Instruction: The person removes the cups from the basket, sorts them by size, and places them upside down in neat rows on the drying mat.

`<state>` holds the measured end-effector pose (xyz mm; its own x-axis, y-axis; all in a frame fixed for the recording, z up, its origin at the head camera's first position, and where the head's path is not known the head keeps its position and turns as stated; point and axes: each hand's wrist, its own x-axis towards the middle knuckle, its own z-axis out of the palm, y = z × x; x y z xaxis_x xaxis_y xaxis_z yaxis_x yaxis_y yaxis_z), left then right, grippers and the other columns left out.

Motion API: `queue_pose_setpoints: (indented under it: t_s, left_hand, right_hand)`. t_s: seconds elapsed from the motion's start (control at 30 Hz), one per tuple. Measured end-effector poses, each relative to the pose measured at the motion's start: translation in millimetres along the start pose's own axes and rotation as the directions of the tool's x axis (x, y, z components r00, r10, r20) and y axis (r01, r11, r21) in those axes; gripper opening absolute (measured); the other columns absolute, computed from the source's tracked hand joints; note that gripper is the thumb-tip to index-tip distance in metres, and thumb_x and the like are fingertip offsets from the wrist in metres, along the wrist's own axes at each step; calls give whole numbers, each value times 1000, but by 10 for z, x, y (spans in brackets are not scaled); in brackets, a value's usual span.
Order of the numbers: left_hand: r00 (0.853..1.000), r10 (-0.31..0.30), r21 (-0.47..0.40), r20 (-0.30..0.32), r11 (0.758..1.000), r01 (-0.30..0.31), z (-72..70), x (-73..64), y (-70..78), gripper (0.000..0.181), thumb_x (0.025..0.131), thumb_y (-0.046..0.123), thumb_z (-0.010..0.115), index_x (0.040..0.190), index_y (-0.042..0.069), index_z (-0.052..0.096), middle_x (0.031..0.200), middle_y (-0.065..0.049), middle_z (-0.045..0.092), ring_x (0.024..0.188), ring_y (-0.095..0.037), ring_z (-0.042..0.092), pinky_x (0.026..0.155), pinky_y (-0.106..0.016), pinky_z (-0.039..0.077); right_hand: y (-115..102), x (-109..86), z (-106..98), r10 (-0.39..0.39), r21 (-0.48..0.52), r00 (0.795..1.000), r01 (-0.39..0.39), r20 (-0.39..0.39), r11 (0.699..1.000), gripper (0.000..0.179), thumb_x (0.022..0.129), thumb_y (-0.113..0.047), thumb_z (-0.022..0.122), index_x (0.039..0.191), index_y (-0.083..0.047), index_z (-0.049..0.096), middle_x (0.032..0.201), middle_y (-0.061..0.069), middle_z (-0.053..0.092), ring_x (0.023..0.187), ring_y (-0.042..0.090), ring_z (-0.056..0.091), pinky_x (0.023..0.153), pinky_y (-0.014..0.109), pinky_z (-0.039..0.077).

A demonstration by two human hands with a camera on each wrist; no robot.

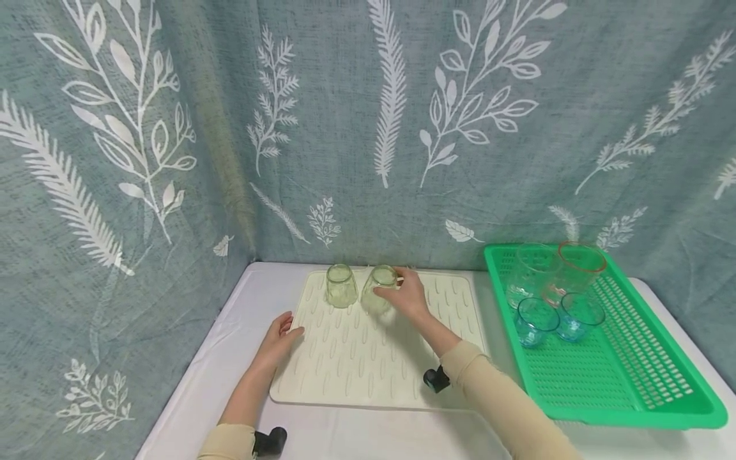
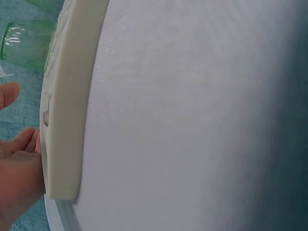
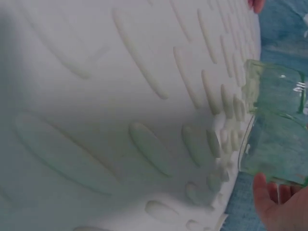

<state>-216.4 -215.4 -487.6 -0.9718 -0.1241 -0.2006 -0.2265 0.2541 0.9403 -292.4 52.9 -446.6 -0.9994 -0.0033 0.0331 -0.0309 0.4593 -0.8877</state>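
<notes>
Two pale green drinking glasses stand side by side near the back of a cream ribbed drying mat, narrow ends up. My right hand (image 1: 411,297) grips the right-hand green glass (image 1: 375,295) from its right side, thumb in front and fingers behind. In the right wrist view this glass (image 3: 274,144) is low over the mat's far edge, my fingers at its side. The other green glass (image 1: 342,289) stands by itself just left of it. My left hand (image 1: 278,338) lies at the left edge of the drying mat (image 1: 345,377), fingers loosely bent, holding nothing.
On the right a green plastic basket (image 1: 581,409) holds two blue-tinted glasses, a clear glass (image 1: 531,275) and a red-rimmed glass (image 1: 582,259). A leaf-patterned grey-blue curtain (image 1: 345,128) hangs behind the white-covered table (image 1: 368,431).
</notes>
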Motion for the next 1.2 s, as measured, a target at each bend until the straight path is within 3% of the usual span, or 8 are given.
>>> queue_pose_setpoints:
  t_s: [0.47,0.8,0.97,1.2]
  left_hand:
    - [1000,25,-6,2,1000,-25,17,-22,-30,68,97,11,53,150,-9,17,148,-30,28,139,-41,24,118,-46,14]
    - [1000,23,-7,10,1000,-23,16,-33,3,67,98,12,52,150,-9,16,148,-29,28,139,-40,25,118,-45,15]
    - [1000,6,9,6,1000,-6,17,-23,12,69,98,15,53,151,-8,16,148,-28,29,139,-39,26,118,-45,16]
    - [1000,-4,6,3,1000,4,6,-24,31,69,97,14,53,151,-7,16,147,-27,29,139,-38,26,118,-44,15]
  right_hand:
    - [28,117,135,-33,-54,999,33,5,998,68,81,-26,79,137,2,50,131,21,50,115,36,53,90,47,49]
    - [97,142,186,-118,-81,993,118,8,990,70,81,-30,79,133,7,50,123,23,50,106,36,54,85,45,51]
    - [77,128,186,-112,-80,994,112,13,990,68,82,-24,78,136,6,48,126,22,49,110,35,53,91,45,50]
    - [84,100,164,-71,-45,997,72,31,996,70,84,-27,78,140,0,46,131,19,48,114,34,51,90,45,49]
